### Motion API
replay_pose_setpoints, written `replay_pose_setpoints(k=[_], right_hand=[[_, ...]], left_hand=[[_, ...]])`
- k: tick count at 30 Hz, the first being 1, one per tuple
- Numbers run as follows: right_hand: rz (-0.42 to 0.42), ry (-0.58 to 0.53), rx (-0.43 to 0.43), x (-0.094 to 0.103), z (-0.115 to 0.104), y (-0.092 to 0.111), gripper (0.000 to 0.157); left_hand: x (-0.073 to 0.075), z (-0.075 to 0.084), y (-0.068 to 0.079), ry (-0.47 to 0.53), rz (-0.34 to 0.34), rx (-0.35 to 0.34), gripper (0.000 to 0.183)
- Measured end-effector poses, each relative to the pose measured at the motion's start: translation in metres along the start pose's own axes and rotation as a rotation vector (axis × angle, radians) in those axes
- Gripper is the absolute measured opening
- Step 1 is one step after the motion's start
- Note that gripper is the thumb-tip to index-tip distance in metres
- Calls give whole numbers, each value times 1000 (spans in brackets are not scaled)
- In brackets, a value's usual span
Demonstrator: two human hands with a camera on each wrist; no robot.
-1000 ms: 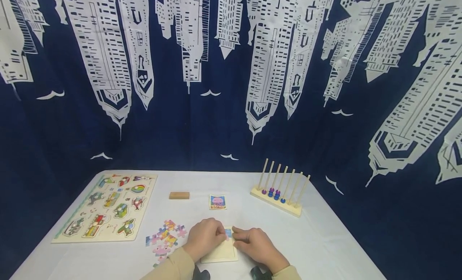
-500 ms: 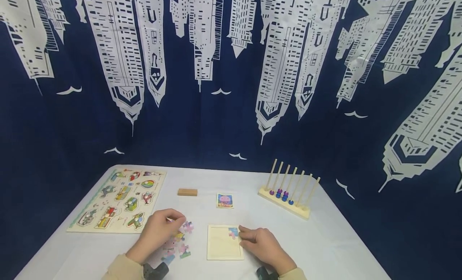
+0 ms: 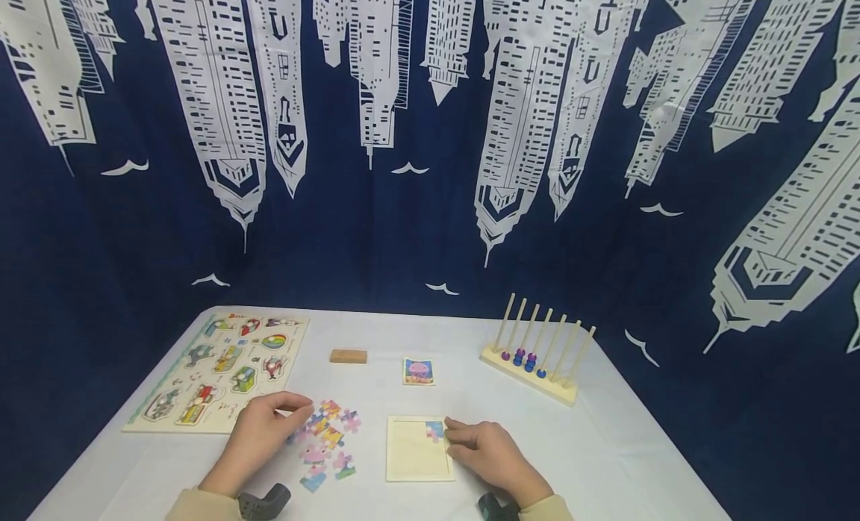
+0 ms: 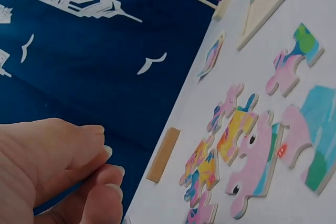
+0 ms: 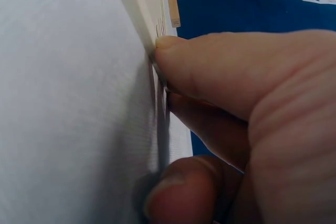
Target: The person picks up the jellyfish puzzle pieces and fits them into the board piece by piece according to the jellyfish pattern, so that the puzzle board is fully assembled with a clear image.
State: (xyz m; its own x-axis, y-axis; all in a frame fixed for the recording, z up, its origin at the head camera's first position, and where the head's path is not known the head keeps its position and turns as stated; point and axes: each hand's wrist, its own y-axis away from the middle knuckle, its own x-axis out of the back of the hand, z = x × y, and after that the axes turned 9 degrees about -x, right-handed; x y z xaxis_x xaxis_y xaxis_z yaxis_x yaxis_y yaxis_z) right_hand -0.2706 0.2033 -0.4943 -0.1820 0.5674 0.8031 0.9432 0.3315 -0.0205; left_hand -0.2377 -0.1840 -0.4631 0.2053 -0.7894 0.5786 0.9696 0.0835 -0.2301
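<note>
In the head view, my left hand (image 3: 260,433) hovers at the left side of a loose heap of jigsaw pieces (image 3: 331,437). Its fingers are loosely bent, and nothing shows between them in the left wrist view. One pink piece (image 4: 251,167) there bears printed eyes. To the right lies a square wooden puzzle tray (image 3: 411,461) with blue-and-pink jigsaw pieces (image 3: 434,431) in its upper right corner. My right hand (image 3: 489,452) rests against the tray's right edge; thumb and forefinger touch the rim, seen close up in the right wrist view.
A large vehicle puzzle board (image 3: 222,372) lies at the left. Behind the tray are a wooden block (image 3: 349,356) and a small picture card (image 3: 419,372). A pegged bead stand (image 3: 527,375) rises at the back right. A navy curtain (image 3: 376,237) hangs behind the table.
My left hand has left the tray and moved left, over and then past the loose pieces, uncovering them. My right hand stays at the tray's edge. The head view has shifted slightly.
</note>
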Motion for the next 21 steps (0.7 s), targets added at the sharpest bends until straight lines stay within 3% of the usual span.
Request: replay_pose_setpoints(k=[6, 9, 14, 21], right_hand=[[-6, -23, -18, 1, -1, 1, 31], [-1, -20, -21, 3, -2, 0, 31], [0, -19, -34, -2, -3, 0, 30], [13, -1, -28, -4, -4, 2, 30]], left_hand=[[-4, -5, 1, -101, -23, -54, 9], [-7, -8, 2, -159, -104, -64, 7], [-8, -11, 8, -228, -251, -47, 20], [-7, -13, 10, -242, -280, -32, 26]])
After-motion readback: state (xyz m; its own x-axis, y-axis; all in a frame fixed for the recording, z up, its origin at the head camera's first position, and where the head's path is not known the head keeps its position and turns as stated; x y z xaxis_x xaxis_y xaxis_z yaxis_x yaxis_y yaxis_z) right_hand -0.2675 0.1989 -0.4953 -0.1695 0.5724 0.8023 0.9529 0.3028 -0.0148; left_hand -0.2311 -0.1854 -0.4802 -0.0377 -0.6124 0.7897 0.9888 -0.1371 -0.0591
